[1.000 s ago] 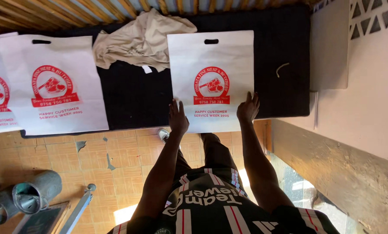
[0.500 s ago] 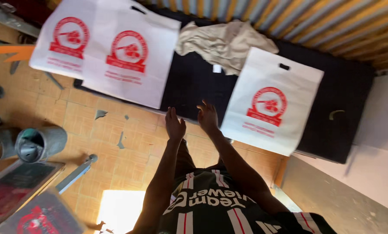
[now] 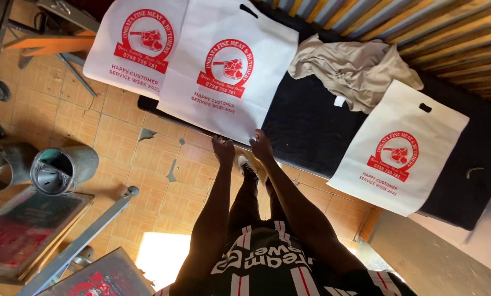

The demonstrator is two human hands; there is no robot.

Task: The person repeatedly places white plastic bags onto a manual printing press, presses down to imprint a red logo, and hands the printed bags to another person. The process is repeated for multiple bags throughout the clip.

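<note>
Both hands, left (image 3: 223, 149) and right (image 3: 260, 145), pinch middle white bag (image 3: 229, 66) lower edge; beige cloth (image 3: 360, 68) beside, metal tin (image 3: 64, 170) on floor.

A long black cloth-covered table (image 3: 305, 129) runs across the upper part of the head view, with a tiled orange floor (image 3: 125, 159) below it. Three white non-woven bags with red round prints lie flat on the table. The leftmost bag (image 3: 133, 41) is partly overlapped by the middle bag (image 3: 229, 66); the right bag (image 3: 401, 151) lies well apart, overhanging the table's near edge. Between the middle and right bags, farther back, sits a crumpled beige cloth (image 3: 358, 68). The left hand (image 3: 223, 149) and right hand (image 3: 260, 145) meet the middle bag's near edge. On the floor at left stands a grey metal tin (image 3: 64, 170), with a framed printing screen (image 3: 29, 230) just below it.
</note>
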